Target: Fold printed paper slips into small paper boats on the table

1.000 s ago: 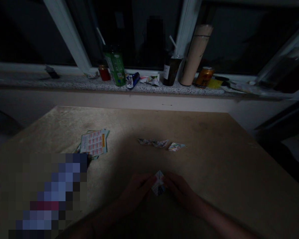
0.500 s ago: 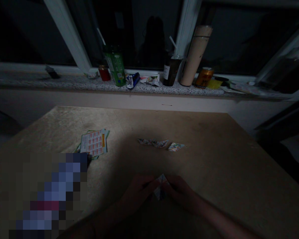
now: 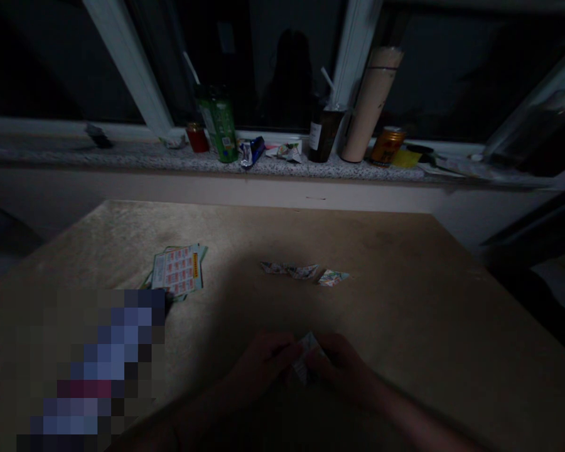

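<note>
A small folded piece of printed paper (image 3: 305, 358) is pinched between my left hand (image 3: 266, 364) and my right hand (image 3: 341, 367), low over the near part of the wooden table (image 3: 405, 301). Both hands have their fingers closed on it, and most of the paper is hidden between them. Farther out on the table lie three small folded paper pieces (image 3: 304, 272) in a row. To the left sits a stack of printed paper sheets (image 3: 177, 270).
The scene is dim. A stone windowsill (image 3: 122, 154) behind the table holds a green can (image 3: 219, 125), a red jar (image 3: 197, 137), a dark cup with a straw (image 3: 324, 129), a tall beige tube (image 3: 370, 107), an orange can (image 3: 386, 145) and wrappers. A blurred patch covers the table's near left.
The folded paper has sunk lower between my hands and shows less. My fingers have closed further around it, pressing it smaller.
</note>
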Available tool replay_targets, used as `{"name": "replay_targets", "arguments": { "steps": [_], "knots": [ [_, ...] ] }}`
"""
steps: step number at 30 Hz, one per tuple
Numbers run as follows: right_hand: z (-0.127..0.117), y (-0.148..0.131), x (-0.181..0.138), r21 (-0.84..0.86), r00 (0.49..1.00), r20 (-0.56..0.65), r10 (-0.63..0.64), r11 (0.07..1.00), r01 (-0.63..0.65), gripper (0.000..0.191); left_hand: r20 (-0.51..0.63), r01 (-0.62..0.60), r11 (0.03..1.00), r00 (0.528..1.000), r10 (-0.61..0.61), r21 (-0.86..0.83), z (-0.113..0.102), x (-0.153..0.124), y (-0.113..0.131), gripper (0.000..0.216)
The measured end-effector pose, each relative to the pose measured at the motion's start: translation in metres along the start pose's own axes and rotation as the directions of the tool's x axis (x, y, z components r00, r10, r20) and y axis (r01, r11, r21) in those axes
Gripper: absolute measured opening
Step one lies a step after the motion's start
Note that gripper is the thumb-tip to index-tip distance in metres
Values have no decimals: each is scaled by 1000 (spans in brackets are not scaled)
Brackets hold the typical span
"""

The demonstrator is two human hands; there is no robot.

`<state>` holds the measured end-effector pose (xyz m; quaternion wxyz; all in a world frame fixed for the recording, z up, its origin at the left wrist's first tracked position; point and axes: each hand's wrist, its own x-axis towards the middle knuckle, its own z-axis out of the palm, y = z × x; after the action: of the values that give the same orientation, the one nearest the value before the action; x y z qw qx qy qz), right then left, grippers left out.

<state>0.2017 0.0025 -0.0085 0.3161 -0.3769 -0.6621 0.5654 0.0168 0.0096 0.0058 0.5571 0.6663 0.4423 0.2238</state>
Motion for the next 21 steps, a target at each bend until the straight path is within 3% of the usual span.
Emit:
{"name": "replay_targets", "arguments": {
  "steps": [7,15,21],
  "knots": [
    [0,3,1,-41,1000,-3,25,999,-25,37,4,13,1000,1000,-13,-13,2,0,0,43],
    [-2,3,0,34,1000,14,15,999,-15,38,7,-7,999,1000,7,31,0,-1,0,47],
    [-1,4,4,16,987,-141,72,997,-71,44,36,2,997,999,-5,78,2,-1,-4,47]
  ]
}}
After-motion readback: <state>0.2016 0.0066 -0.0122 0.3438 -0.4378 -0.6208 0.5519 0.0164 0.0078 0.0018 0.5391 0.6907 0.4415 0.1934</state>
